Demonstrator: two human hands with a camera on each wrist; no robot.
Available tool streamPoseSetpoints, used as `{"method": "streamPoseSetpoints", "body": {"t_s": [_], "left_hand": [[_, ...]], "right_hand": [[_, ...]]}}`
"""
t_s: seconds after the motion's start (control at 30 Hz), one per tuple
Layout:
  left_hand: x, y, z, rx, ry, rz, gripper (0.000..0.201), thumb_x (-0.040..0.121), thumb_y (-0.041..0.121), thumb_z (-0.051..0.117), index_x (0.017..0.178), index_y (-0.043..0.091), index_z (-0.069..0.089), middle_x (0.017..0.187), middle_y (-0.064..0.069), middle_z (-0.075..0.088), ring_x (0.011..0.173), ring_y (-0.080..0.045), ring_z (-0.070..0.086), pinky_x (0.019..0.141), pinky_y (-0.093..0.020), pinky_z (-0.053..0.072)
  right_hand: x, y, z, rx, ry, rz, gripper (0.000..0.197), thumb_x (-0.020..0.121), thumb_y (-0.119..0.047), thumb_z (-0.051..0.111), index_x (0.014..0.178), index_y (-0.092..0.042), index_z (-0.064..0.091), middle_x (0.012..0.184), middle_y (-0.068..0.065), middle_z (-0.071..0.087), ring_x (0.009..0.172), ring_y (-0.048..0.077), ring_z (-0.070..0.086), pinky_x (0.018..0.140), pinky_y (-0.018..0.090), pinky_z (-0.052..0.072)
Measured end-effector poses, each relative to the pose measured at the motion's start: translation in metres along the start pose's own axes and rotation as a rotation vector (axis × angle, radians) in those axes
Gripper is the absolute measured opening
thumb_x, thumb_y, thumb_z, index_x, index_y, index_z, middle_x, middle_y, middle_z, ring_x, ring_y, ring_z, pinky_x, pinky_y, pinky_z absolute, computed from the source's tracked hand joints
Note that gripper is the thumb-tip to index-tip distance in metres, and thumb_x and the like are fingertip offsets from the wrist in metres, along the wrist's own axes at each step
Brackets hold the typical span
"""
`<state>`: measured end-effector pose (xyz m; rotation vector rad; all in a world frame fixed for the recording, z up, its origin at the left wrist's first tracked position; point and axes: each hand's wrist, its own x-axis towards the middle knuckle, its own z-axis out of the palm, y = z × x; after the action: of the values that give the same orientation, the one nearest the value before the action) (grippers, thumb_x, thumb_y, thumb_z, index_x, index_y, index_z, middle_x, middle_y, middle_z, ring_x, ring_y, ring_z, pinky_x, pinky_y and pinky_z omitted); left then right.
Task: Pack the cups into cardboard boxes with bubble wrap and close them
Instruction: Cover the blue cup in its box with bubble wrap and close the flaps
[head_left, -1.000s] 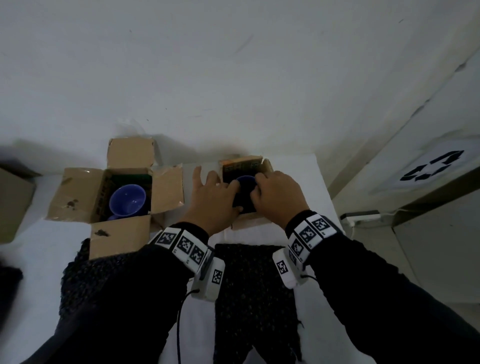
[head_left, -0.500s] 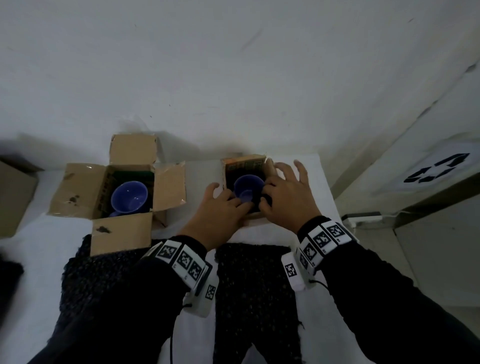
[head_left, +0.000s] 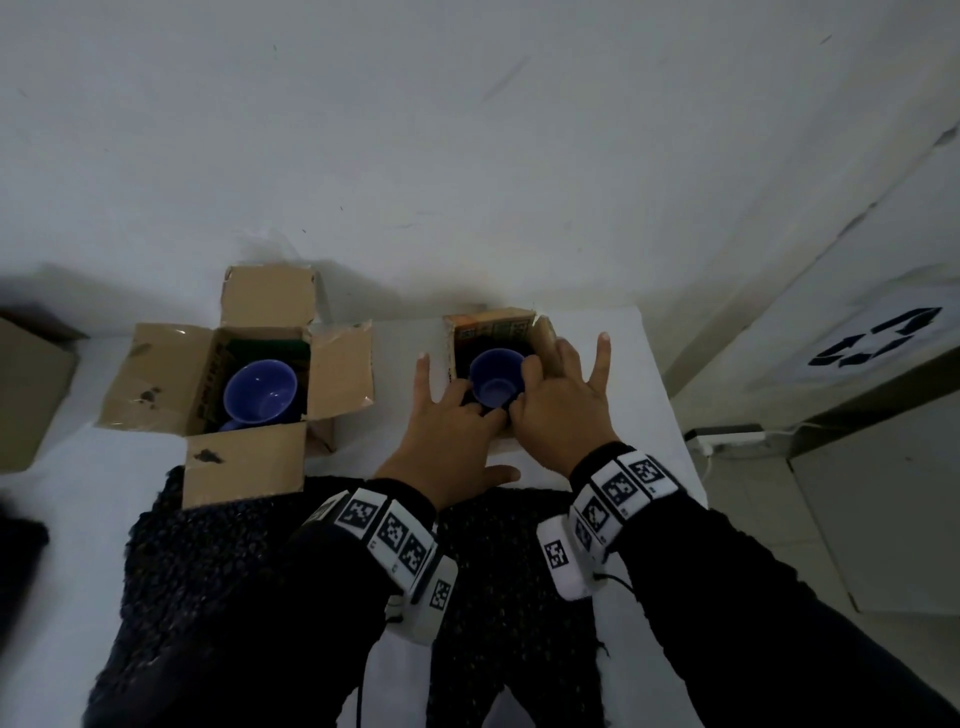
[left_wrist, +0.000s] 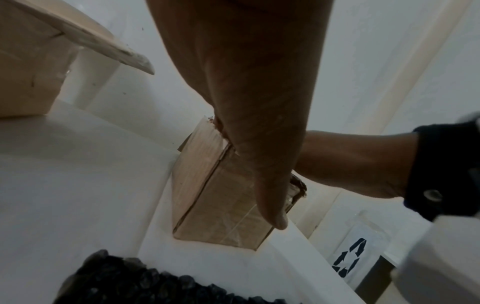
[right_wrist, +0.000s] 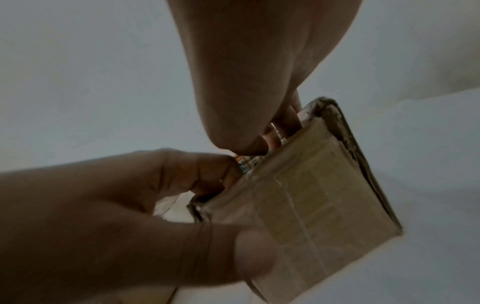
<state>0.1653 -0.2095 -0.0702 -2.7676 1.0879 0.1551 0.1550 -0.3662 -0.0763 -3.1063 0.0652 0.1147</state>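
Observation:
A blue cup stands upright inside a small open cardboard box near the table's back right, with dark wrap around it. My left hand curls its middle fingers into the box against the cup's near-left side. Its index finger lies straight outside the left wall and its thumb hangs in front of the box. My right hand has thumb and index finger on the cup's right rim, the other fingers spread over the right flap. The right wrist view shows both hands' fingers dipping over the box's near rim.
A larger open box to the left holds a second blue cup, its flaps spread wide. Dark bubble-wrap sheets cover the near table. Another box sits at the far left. The table's right edge drops beside a white power strip.
A second ago both hands were lowering the cup, covering it. The cup now sits deep in the small box, and both hands have spread their outer fingers and tucked the inner ones beside it.

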Motion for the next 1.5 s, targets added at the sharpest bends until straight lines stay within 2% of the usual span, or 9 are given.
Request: {"method": "streamPoseSetpoints", "body": {"t_s": [0.17,0.3,0.47,0.6,0.77,0.97,1.27,1.37,1.5], "left_hand": [[0.002,-0.004,-0.003,-0.019,-0.041,-0.014,0.066,0.078,0.081,0.038,0.124,0.038,0.056,0.127,0.008,0.058,0.137,-0.023,0.029,0.105,-0.071,-0.015],[0.0,-0.006,-0.006,0.014,-0.061,-0.029,0.058,0.081,0.076,0.043,0.121,0.037,0.06,0.139,-0.003,0.042,0.14,-0.028,0.017,0.106,-0.067,-0.016],[-0.001,-0.012,-0.012,0.054,-0.051,-0.013,0.054,0.082,0.074,0.044,0.122,0.04,0.061,0.144,-0.007,0.034,0.141,-0.029,0.014,0.105,-0.068,-0.017],[0.0,-0.02,-0.019,-0.034,0.039,-0.013,0.058,0.079,0.073,0.034,0.107,0.037,0.069,0.125,0.008,0.056,0.136,-0.019,0.031,0.108,-0.066,-0.018],[0.004,-0.034,-0.015,-0.102,0.195,-0.119,0.061,0.076,0.072,0.037,0.107,0.026,0.064,0.115,0.005,0.059,0.126,-0.024,0.045,0.112,-0.066,0.001],[0.004,-0.032,-0.011,0.055,0.139,-0.113,0.058,0.085,0.067,0.037,0.103,0.023,0.069,0.123,0.004,0.057,0.132,-0.027,0.037,0.112,-0.063,-0.001],[0.018,-0.035,-0.003,0.167,0.003,-0.02,0.086,0.085,0.072,-0.003,0.126,0.03,0.06,0.12,0.01,0.062,0.142,-0.03,0.024,0.11,-0.065,-0.014],[0.019,-0.031,-0.01,0.171,0.013,-0.045,0.066,0.091,0.066,0.02,0.116,0.026,0.066,0.122,0.003,0.06,0.139,-0.032,0.027,0.111,-0.066,-0.009],[0.014,-0.034,-0.002,0.126,0.206,-0.056,0.021,0.082,0.041,0.064,0.086,0.021,0.064,0.096,0.001,0.064,0.117,-0.032,0.049,0.11,-0.062,0.012]], "right_hand": [[0.015,0.015,-0.012,-0.007,-0.143,-0.018,0.033,0.09,-0.027,0.044,0.123,-0.021,0.045,0.139,0.009,0.047,0.143,0.033,0.019,0.106,0.064,-0.021],[0.0,0.016,-0.006,-0.092,0.144,-0.098,0.034,0.074,-0.012,0.062,0.102,-0.03,0.061,0.107,0.0,0.062,0.116,0.033,0.046,0.105,0.057,0.012],[-0.007,0.029,0.006,0.034,0.262,-0.291,0.034,0.067,-0.001,0.06,0.081,-0.031,0.067,0.085,-0.01,0.062,0.099,0.022,0.044,0.089,0.043,0.02],[-0.016,0.037,0.005,0.022,0.195,-0.389,0.021,0.086,-0.024,0.044,0.087,-0.027,0.065,0.086,-0.009,0.065,0.096,0.019,0.055,0.088,0.043,0.024],[-0.019,0.036,0.015,0.1,0.195,-0.352,0.054,0.09,-0.065,0.035,0.113,-0.022,0.059,0.098,-0.005,0.067,0.104,0.02,0.056,0.099,0.049,0.024],[-0.02,0.041,0.023,0.043,0.317,-0.401,0.03,0.086,-0.053,0.054,0.088,-0.026,0.069,0.092,-0.007,0.063,0.101,0.02,0.058,0.1,0.049,0.024],[-0.018,0.042,0.016,-0.042,0.184,-0.425,0.061,0.087,-0.073,0.032,0.074,-0.028,0.071,0.074,-0.013,0.066,0.103,0.019,0.048,0.096,0.05,0.023],[-0.011,0.043,0.003,-0.073,0.204,-0.409,0.066,0.086,-0.074,0.028,0.078,-0.026,0.072,0.085,-0.008,0.065,0.109,0.023,0.045,0.092,0.048,0.024],[-0.004,0.044,-0.011,-0.177,0.082,-0.332,0.076,0.081,-0.08,0.02,0.101,-0.027,0.07,0.106,-0.005,0.065,0.124,0.029,0.039,0.099,0.055,0.02]]}}
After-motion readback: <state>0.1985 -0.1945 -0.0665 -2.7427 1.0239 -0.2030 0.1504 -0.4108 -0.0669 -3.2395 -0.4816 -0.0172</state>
